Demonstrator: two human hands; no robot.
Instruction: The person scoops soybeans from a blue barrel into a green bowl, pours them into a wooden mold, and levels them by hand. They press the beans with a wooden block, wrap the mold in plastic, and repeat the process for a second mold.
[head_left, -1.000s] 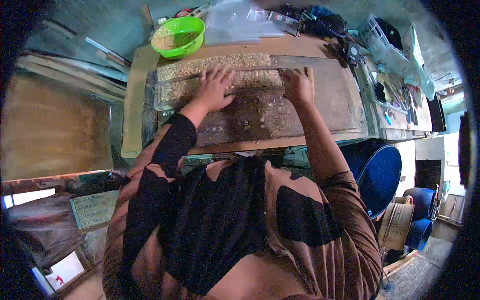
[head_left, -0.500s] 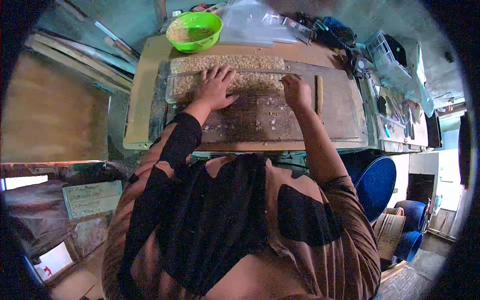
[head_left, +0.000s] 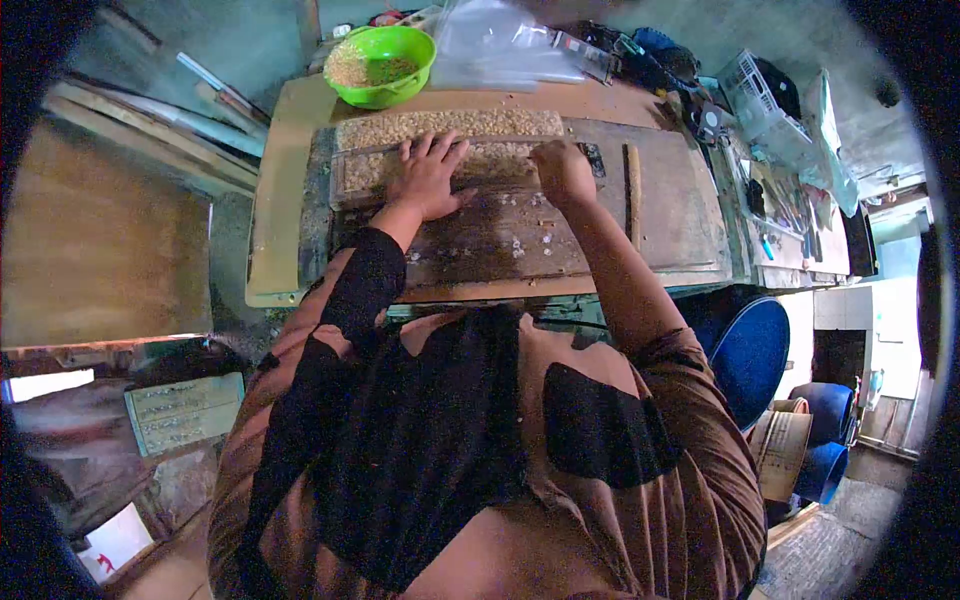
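Note:
A slab of light-brown grainy or nutty pieces [head_left: 480, 124] lies on the dark wooden board, crossed lengthwise by a thin straight line or edge. My left hand [head_left: 428, 178] lies flat over the slab's left half, fingers spread and pointing away from me, thumb out to the right. At the slab's right end my right hand [head_left: 565, 172] is closed in a fist. Whatever it grips is hidden by the fingers. Just right of that fist is a small dark patch. A slim wooden stick [head_left: 633, 195] lies farther right on the board [head_left: 470, 250].
A green bowl [head_left: 400, 90] with grainy bits stands at the back left, beside clear plastic sheets [head_left: 500, 50]. Dark tools and a white crate [head_left: 750, 85] are at the back right. A blue barrel [head_left: 750, 350] stands below the table's right side.
My right hand has moved left along the slab, baring the dark patch at its right. My left hand stays pressed on the slab. The view has shifted slightly.

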